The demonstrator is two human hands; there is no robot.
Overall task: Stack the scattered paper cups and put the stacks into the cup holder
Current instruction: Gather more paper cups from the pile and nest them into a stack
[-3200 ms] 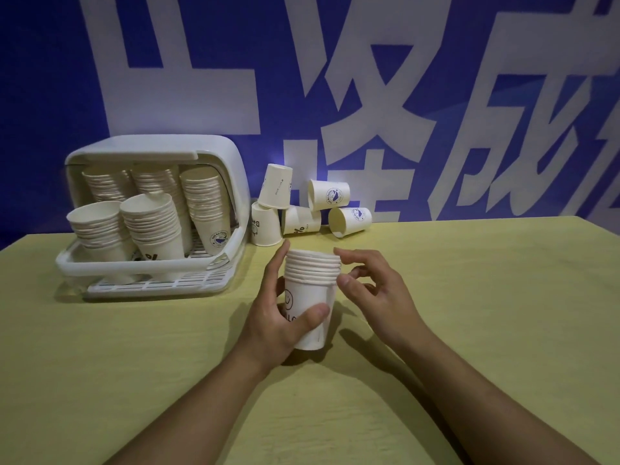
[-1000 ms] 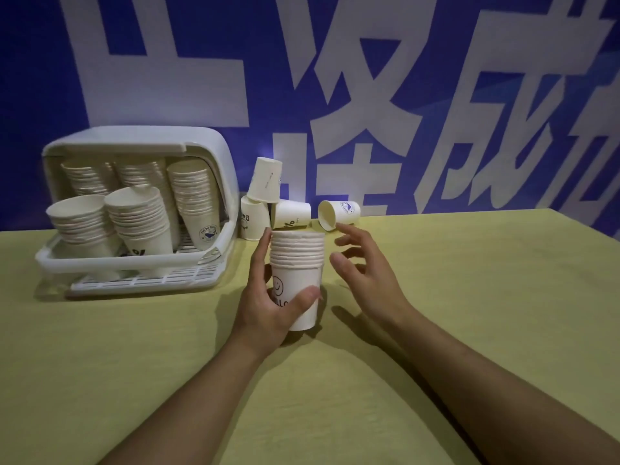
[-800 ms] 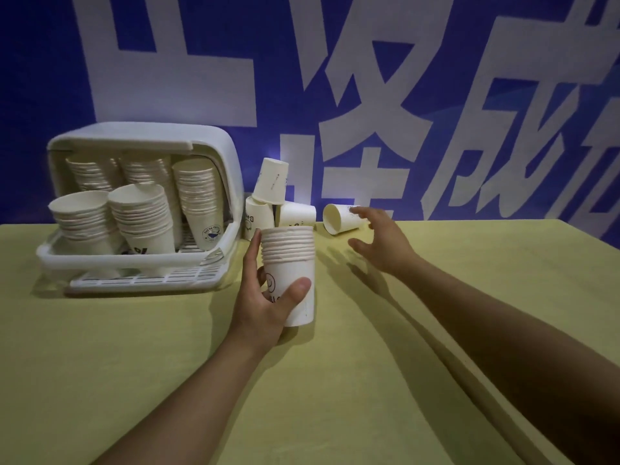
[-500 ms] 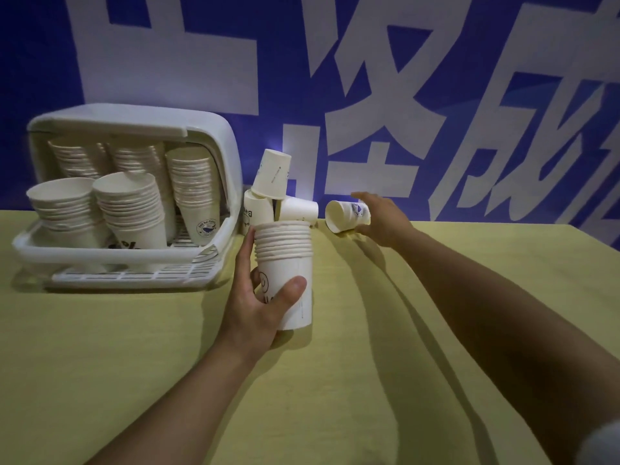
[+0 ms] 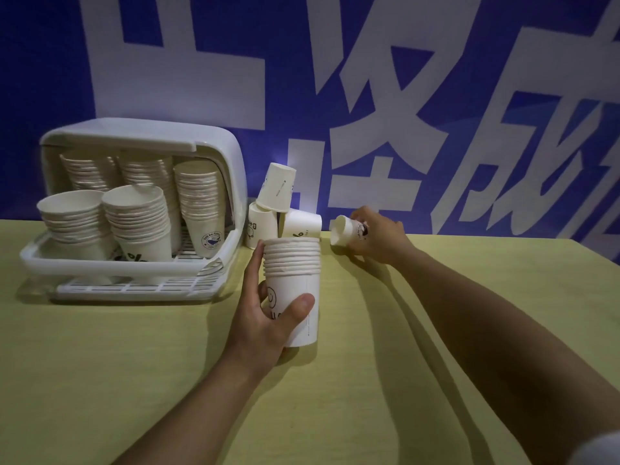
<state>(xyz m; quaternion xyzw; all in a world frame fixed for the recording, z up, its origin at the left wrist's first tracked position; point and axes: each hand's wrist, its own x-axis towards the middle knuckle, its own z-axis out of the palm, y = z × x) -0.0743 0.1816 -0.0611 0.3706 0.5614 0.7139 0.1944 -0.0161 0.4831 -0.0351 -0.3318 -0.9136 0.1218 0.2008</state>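
The left hand [image 5: 265,317] grips an upright stack of white paper cups [image 5: 292,280] on the yellow tabletop [image 5: 100,364]. The right hand [image 5: 377,238] holds a single tilted white paper cup [image 5: 345,229] near three loose cups [image 5: 278,209] beside the white plastic cup holder [image 5: 214,142].

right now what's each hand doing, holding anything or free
Left hand: closed around the stack of cups, holding it upright on the table.
Right hand: closed on a single paper cup lying on its side.
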